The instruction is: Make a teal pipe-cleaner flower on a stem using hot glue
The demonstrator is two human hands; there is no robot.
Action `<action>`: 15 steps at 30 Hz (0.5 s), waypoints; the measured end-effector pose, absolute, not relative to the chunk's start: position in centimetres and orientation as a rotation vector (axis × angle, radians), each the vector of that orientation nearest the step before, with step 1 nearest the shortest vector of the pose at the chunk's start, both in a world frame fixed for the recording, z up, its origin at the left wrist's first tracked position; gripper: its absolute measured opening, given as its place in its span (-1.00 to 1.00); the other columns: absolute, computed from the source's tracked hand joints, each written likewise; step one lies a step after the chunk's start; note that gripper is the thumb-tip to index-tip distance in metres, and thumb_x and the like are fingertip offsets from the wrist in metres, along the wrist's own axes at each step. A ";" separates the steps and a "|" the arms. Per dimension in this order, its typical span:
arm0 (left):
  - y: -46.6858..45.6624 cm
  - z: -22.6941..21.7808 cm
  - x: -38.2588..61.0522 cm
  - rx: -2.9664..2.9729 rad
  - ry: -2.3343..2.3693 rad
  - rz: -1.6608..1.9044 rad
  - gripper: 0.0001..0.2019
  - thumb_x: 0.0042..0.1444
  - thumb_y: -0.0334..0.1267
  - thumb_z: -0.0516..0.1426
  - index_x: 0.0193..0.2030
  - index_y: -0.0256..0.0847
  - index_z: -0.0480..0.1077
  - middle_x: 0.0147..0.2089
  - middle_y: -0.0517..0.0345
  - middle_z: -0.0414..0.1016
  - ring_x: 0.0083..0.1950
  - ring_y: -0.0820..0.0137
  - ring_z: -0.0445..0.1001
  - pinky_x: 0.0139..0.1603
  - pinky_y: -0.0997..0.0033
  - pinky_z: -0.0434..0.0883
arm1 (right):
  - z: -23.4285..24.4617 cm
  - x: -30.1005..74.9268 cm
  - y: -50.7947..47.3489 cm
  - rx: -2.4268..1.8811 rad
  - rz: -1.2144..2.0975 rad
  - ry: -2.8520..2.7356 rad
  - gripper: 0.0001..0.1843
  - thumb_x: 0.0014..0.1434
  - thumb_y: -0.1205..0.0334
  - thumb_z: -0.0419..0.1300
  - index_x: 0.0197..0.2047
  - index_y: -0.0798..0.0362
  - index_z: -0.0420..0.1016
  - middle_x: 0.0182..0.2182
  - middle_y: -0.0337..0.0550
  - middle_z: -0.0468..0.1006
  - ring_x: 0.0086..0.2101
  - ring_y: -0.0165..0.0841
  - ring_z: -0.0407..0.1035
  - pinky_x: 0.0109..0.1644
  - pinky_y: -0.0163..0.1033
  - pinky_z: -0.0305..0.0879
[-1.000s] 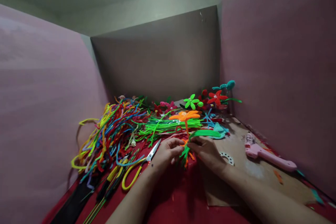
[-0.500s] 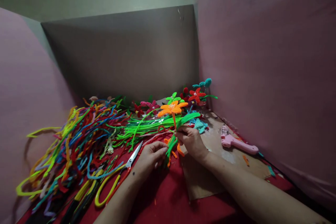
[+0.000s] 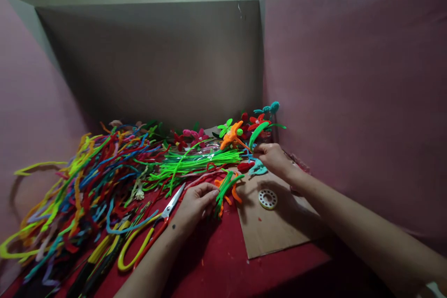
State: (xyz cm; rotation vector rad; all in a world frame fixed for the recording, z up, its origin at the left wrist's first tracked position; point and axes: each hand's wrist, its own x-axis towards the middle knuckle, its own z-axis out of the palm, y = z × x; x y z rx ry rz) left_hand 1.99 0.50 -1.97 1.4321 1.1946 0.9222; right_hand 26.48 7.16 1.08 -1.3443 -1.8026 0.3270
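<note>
My right hand is closed on the stem of an orange pipe-cleaner flower. The flower is tilted to the left, and a curved green leaf rises beside the same grip. Lower down, my left hand has its thumb and fingers pinched at the near end of a small bunch of green pipe-cleaner pieces. Orange pieces lie under and beside that bunch, over the red tabletop. The inner fingers of both hands are partly hidden.
Scissors and yellow-black pliers lie left of my left arm. A tangled pile of coloured pipe cleaners spreads beyond. Green stems and finished flowers sit at the back. A white holed disc rests on a brown board.
My right hand has moved up and right with the orange flower and leaf, away from the green bunch. The white disc now shows; my forearm hides the pink glue gun. My left hand stays low.
</note>
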 end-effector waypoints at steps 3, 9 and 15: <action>0.5 -1.9 2.1 1.429 1.182 0.919 -0.73 -0.03 -0.08 0.16 -0.40 -0.29 0.35 -0.68 0.35 0.22 -0.72 0.64 0.06 -0.71 0.60 -0.03 | 1.0 28.2 8.7 -1.508 0.188 -1.873 -0.82 0.00 0.33 0.13 -0.40 0.11 0.59 -0.43 -0.05 0.60 -0.42 -0.33 0.40 -0.34 -0.34 0.16; 0.2 -1.5 2.3 1.409 1.192 0.922 -0.72 -0.09 -0.07 0.19 -0.44 -0.28 0.34 -0.68 0.35 0.22 -0.72 0.64 0.07 -0.71 0.59 -0.05 | -0.1 29.2 10.2 -1.775 0.028 -2.000 -0.80 -0.04 0.38 0.13 -0.40 0.11 0.59 -0.42 0.05 0.60 -0.38 -0.25 0.44 -0.38 -0.32 0.10; 0.2 -1.3 2.4 1.398 1.207 0.904 -0.70 -0.12 -0.05 0.20 -0.43 -0.28 0.35 -0.71 0.36 0.21 -0.74 0.62 0.08 -0.72 0.59 -0.05 | 0.0 27.9 9.0 -1.880 -0.009 -2.117 -0.78 0.03 0.42 0.09 -0.33 0.11 0.57 -0.34 0.08 0.60 -0.36 -0.26 0.46 -0.38 -0.32 0.11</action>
